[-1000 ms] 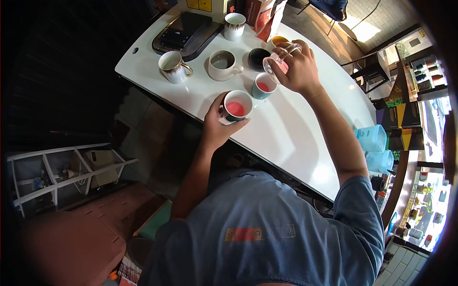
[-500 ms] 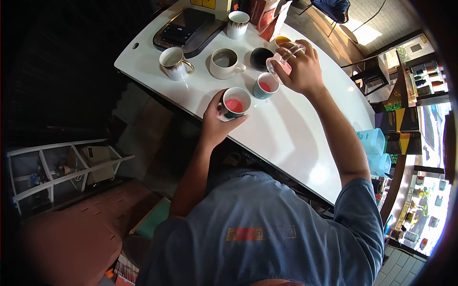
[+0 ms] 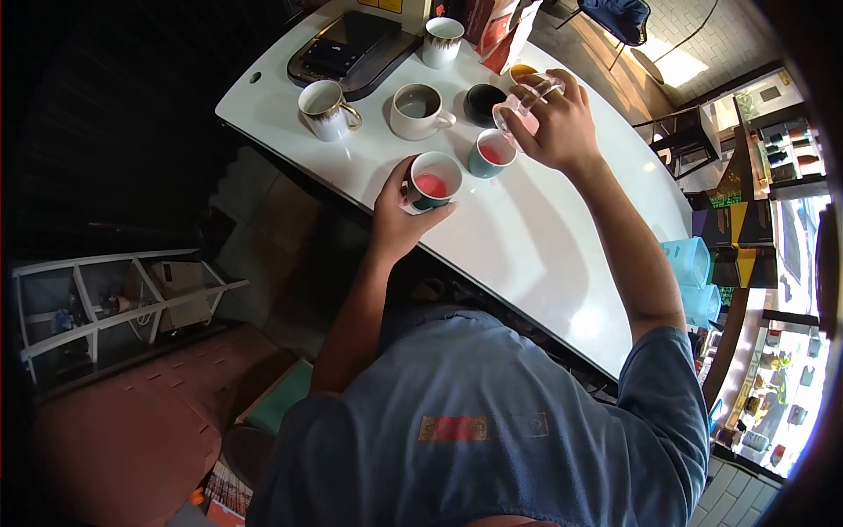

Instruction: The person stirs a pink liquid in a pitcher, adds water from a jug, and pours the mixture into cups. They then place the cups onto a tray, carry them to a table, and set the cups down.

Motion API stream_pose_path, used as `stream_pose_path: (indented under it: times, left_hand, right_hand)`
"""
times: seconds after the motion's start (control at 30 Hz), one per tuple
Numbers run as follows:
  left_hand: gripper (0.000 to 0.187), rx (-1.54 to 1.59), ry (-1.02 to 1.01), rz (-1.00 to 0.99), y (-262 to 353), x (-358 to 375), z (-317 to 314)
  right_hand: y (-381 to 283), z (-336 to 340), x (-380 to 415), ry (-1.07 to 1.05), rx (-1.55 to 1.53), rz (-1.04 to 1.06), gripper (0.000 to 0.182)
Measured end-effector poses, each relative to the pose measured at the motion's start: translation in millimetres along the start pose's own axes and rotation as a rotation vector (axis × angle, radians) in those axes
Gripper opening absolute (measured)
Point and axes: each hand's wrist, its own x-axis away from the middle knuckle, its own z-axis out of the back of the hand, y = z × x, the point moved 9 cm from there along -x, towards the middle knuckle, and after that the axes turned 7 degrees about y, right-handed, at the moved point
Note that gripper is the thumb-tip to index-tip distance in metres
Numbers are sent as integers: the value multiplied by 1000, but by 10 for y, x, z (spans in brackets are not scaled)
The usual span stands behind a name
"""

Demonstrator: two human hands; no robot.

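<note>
My left hand (image 3: pixel 399 211) is wrapped round a dark green cup (image 3: pixel 446 163) with a white inside and some pink-red liquid in the bottom. It is held near the table's front edge. My right hand (image 3: pixel 562 132) grips a small clear glass jug (image 3: pixel 508 120), tilted, beside and above a pale blue-green cup (image 3: pixel 486 166) that also has red liquid in it. The fingers partly cover the jug. Close behind stand a black cup (image 3: pixel 482 107) and an orange-yellow cup (image 3: pixel 521 70), the latter partly hidden by my right hand.
On the white table (image 3: pixel 536 237) also stand a cream mug (image 3: pixel 413 125), a gold-trimmed mug (image 3: pixel 325 121) and a white cup (image 3: pixel 441 53). A black scale (image 3: pixel 342 54) and a red-and-white bag (image 3: pixel 507 39) sit at the back. Blue containers (image 3: pixel 689 261) are to the right.
The whole view has shifted slightly. Both hands keep their holds, and the jug stays tilted near the pale blue-green cup.
</note>
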Motion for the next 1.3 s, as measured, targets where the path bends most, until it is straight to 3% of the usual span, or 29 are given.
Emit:
stream_pose_path:
  times: [0.4,0.7,0.9,1.3]
  left_hand:
    - [68,17,-25,-12,83,-25,-63]
    - [67,8,-65,-35,129,-17,-172]
    - [68,54,-112,-67,240,-10,-352]
    - [76,34,-264,-39,265,96,-738]
  right_hand:
    - [26,74,32,47,-37,-20,33]
    - [524,347,117,83,-344,-321,29]
    - [579,784,73,133,-313,-340,28]
    - [7,1393,-75,158,-281,-70,23]
